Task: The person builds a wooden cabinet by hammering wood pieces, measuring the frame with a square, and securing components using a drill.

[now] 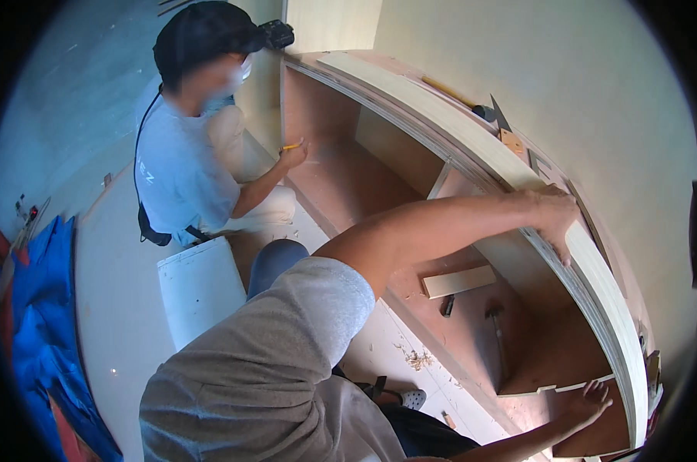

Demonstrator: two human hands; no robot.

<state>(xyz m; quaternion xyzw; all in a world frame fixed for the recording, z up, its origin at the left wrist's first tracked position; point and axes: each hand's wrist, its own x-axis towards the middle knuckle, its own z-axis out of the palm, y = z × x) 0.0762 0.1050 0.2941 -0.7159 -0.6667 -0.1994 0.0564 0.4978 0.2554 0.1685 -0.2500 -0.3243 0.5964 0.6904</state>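
Note:
A long pale wooden board [599, 281] lies along the top front edge of a low, open-fronted wooden cabinet [410, 181]. My left hand [556, 219] grips this board, its fingers curled over the edge. Lower right, my right hand [595, 402] hovers beside the cabinet's front opening with fingers spread and nothing in them. A notched pale strip [548, 387] shows next to that hand. Inside the cabinet lie a short wood offcut [460, 282], a small black-handled tool [447, 306] and a hammer [498, 335].
A co-worker [187, 146] crouches at the cabinet's far left end, holding a yellow pencil [291, 146]. A handsaw [510, 138] rests behind the board against the wall. Wood shavings [417, 359] litter the floor. A white box-like stool [202, 285] and blue tarp [44, 292] are at left.

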